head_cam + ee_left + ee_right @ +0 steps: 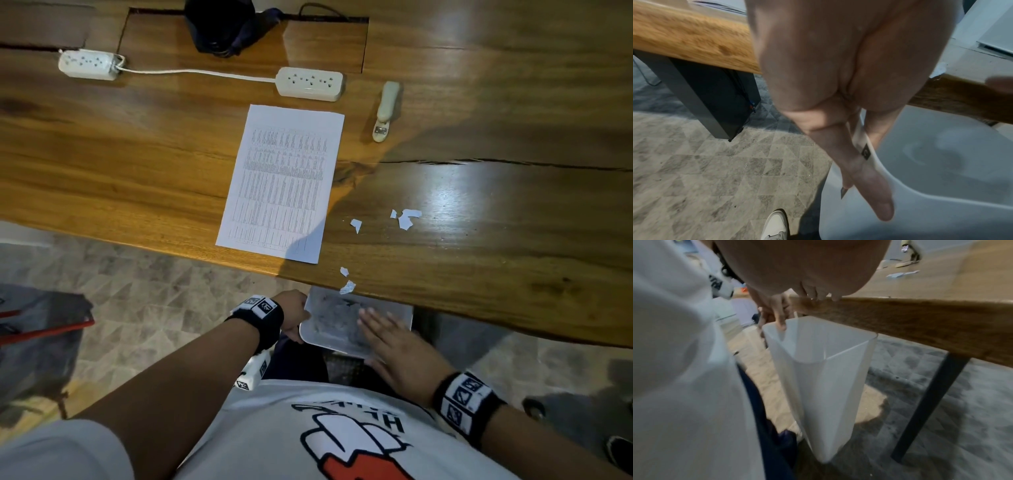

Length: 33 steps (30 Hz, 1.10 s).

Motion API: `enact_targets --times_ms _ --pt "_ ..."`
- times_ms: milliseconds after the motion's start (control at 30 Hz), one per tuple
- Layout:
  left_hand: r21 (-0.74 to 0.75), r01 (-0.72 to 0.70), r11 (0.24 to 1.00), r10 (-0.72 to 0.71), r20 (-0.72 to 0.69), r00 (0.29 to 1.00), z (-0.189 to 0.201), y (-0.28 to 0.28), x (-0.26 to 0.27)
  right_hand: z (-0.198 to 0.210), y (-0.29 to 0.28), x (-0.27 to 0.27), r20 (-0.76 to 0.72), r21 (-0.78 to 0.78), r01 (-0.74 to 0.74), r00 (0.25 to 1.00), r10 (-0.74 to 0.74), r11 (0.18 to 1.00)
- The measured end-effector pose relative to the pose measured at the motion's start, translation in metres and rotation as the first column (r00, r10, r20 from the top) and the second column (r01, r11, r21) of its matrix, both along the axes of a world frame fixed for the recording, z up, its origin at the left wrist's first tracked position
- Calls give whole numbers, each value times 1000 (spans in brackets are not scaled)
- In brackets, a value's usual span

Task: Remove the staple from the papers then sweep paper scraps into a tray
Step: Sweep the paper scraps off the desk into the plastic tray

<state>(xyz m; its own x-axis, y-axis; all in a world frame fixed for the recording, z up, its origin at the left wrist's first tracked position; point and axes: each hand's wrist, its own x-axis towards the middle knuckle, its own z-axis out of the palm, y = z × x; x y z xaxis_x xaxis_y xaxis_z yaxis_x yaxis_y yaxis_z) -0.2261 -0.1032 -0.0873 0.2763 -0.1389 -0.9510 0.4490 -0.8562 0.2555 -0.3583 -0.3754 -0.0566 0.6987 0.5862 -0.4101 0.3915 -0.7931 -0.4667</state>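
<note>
The left hand [294,317] grips the white tray [394,306] under the table [479,274] edge, the right hand [397,346] lies flat and open over it, and paper scraps [406,218] beyond the fingers might miss the tray and fall on the floor.

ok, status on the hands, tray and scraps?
Left hand grips tray rim below table edge. Right hand flat, open over tray. Paper scraps on the table, unswept. Nothing in the way.
</note>
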Motion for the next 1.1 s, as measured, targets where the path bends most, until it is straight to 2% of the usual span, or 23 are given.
enact_targets --times_ms 167,267,367,433,533,600,700,767,833,933,1033,1100 --pt "-6 -31 1000 31 -17 999 -3 4 -5 13 15 78 116 -4 273 956 -271 962" --pt "-1 -4 1000 4 -18 1000 -1 4 -7 7 35 112 76 -29 219 973 -217 975" --pt "5 55 998 -55 -11 998 3 5 -6 0 42 92 22 -6 125 992 -125 992" --pt "0 102 995 -102 1 995 3 8 -4 4 37 58 -2 76 89 996 -89 993" --pt "-3 100 995 -100 -5 995 1 12 -4 13 26 32 -37 187 121 993 -116 975" --pt "-12 100 995 -100 -7 995 2 12 -5 18 18 60 4 149 245 969 -248 958" --pt "-19 121 992 -121 16 993 1 11 -9 21 11 133 126 46 409 903 -411 912" --pt "-12 156 988 -155 39 987 1 12 -10 15 10 176 115 18 447 888 -446 894" --pt "-33 193 981 -191 41 981 1 14 -8 5 18 194 92 -36 398 915 -393 917" --pt "-38 250 968 -248 45 968 3 16 -5 -3 25 169 84 -51 317 946 -312 947" --pt "-41 245 969 -244 46 969 1 17 -1 0 11 98 50 90 228 971 -233 970" --pt "-35 225 974 -223 43 974 0 18 0 4 1 59 41 139 86 995 -93 987"
